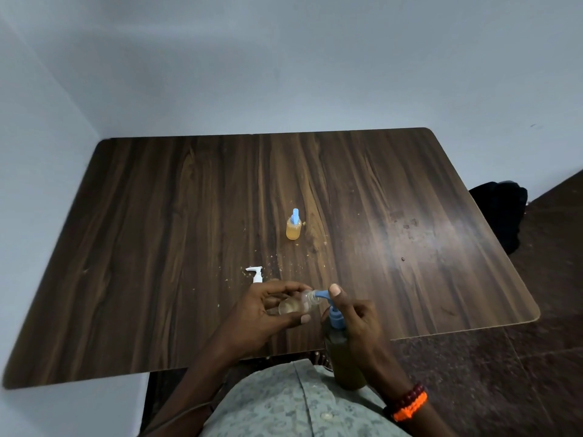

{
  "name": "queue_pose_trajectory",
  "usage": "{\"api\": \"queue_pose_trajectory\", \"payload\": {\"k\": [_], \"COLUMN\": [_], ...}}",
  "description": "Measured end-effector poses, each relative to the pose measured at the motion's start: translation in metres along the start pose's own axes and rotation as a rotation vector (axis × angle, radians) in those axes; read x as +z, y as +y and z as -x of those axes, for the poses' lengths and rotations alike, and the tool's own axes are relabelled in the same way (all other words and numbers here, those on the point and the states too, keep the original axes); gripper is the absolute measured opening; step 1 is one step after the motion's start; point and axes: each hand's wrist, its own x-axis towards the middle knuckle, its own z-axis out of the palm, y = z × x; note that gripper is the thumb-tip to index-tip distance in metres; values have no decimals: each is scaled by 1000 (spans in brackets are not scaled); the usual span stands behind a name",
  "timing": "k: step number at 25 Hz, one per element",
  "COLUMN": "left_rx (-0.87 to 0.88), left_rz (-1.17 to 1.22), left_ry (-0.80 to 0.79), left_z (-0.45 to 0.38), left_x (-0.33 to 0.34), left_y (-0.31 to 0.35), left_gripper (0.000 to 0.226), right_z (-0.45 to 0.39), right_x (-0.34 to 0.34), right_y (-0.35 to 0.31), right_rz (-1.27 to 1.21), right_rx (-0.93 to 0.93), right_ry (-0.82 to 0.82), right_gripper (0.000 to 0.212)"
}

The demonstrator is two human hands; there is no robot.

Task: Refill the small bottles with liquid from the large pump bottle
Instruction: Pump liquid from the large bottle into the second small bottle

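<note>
Fingers (296, 320) around seemingly uncapped small bottle (298, 305)

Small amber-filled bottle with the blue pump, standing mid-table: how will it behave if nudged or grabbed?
The small amber-filled bottle with the blue pump top looks nearly full, so probably bottom-heavy and fairly stable, though its tall pump could tip it if pushed high. The droplets on the dark wood table suggest spilled liquid, so it may be slippery. It looks like plastic, so likely not fragile.
</note>
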Motion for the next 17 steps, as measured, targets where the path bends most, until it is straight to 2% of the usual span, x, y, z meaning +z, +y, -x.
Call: {"api": "queue_pose_trajectory", "payload": {"k": [4, 8, 13, 17], "left_rx": [-4, -2, 0, 0], "left_rz": [-19, -17, 15, 25], "left_ry": [-24, -1, -5, -13], "left_z": [0, -2, -2, -1], "left_x": [1, 0, -2, -2], "left_y": [0, 1, 3, 2], "left_gripper": [40, 39, 40, 40], "right_z": [0, -3, -4, -3], "right_x": [-1, 2, 1, 1], "right_y": [7, 8, 14, 13], "right_rz": [-4, -12, -32, -4], "right_rx": [-5, 6, -5, -61], "right_ry": [-6, 14, 37, 89], "right_gripper": [64, 81, 91, 78]}}
